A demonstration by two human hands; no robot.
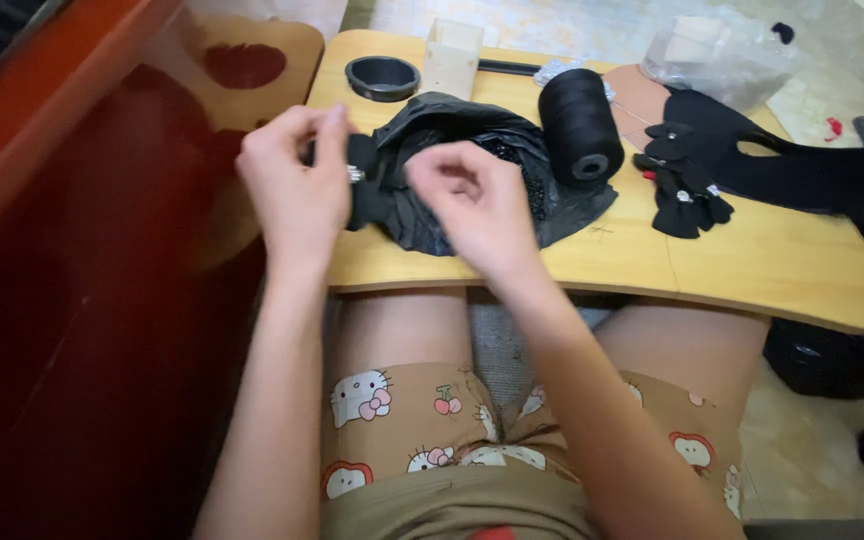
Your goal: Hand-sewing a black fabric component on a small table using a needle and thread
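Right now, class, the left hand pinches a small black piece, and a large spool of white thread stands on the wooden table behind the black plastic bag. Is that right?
Not quite: the spool of thread is black, not white, as the head view shows. The rest holds: the left hand pinches a small black piece, and the spool stands on the wooden table behind the black plastic bag.

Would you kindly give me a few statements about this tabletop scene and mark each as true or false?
1. The left hand holds a small black piece. True.
2. The thread spool is white. False: it is black.
3. The black bag lies on the wooden table. True.
4. The round black dish sits on the person's lap. False: it sits at the table's far edge.
5. The right hand grips the spool. False: it is over the bag, apart from the spool.
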